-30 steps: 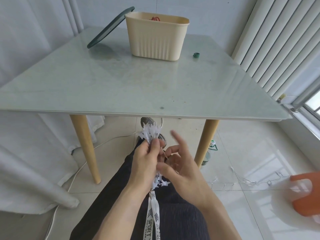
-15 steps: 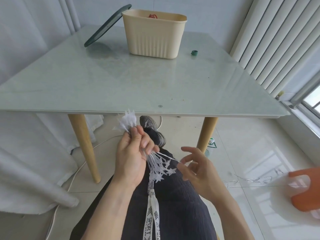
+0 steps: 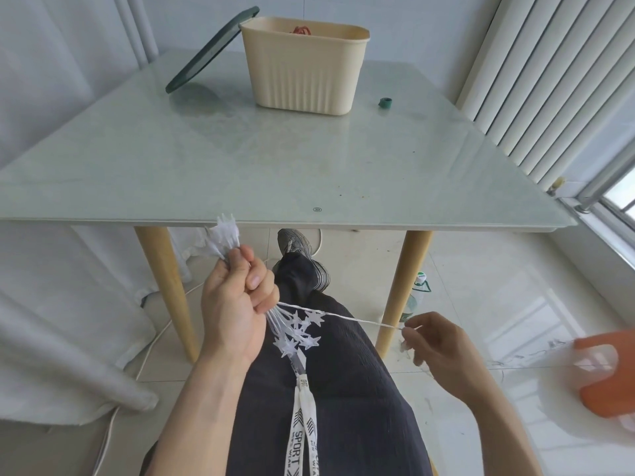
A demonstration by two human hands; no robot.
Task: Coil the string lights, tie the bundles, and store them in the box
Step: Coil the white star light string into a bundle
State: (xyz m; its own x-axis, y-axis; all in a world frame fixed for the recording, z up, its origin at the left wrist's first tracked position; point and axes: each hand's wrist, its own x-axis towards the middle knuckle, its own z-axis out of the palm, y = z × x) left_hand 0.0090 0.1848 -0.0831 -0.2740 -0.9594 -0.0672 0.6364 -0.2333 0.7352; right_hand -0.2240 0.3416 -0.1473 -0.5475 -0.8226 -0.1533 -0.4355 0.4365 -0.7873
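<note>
One bundle of string lights (image 3: 298,333), white and star-shaped, gathered in loops above the lap, below the near edge of the table (image 3: 240,159). Stars fanned out beneath the fist, a second tuft of white stars sticking up above it; exact number of stars too tangled to count. Gripped in the left hand (image 3: 237,304), fingers curled tight round the middle of the bundle. One thin strand of wire (image 3: 360,320) running taut from the bundle rightward to the right hand (image 3: 436,345), pinched there between thumb and fingertips, remaining fingers loosely bent. More strand trailing away over the floor at the right, blurred. One beige ribbed box (image 3: 304,73) standing open at the far side of the table, something red just visible inside. One dark green lid (image 3: 209,53) leaning against the box's left side. One small green roll (image 3: 385,103) lying right of the box, apart from it. One orange stool (image 3: 608,376) at the right edge, on the floor.
</note>
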